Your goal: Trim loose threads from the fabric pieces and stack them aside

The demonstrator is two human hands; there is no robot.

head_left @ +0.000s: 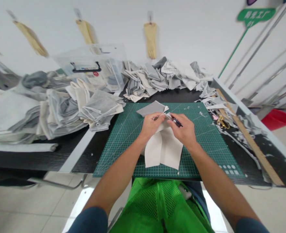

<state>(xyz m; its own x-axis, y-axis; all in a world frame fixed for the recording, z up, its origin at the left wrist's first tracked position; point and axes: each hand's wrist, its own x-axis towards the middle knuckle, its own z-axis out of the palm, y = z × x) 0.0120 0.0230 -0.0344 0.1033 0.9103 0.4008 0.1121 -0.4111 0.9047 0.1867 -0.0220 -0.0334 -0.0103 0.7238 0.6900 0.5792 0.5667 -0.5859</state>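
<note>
Head view: over a flat green gridded cutting mat (123, 139), a cream fabric piece (171, 150) spread in 2 square-cornered flaps, seemingly light, soft and foldable, best held by its far edge. The left hand (152, 125) pinched that edge; the right hand (185, 130), close beside, gripped a small, slim dark tool (177, 122).

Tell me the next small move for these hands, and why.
Probably bring the small, dark, slender tool to the upper edge of the cream two-flapped fabric piece: the right hand holds the tool near that edge, which the left hand pinches. Its tip is unclear.
</note>
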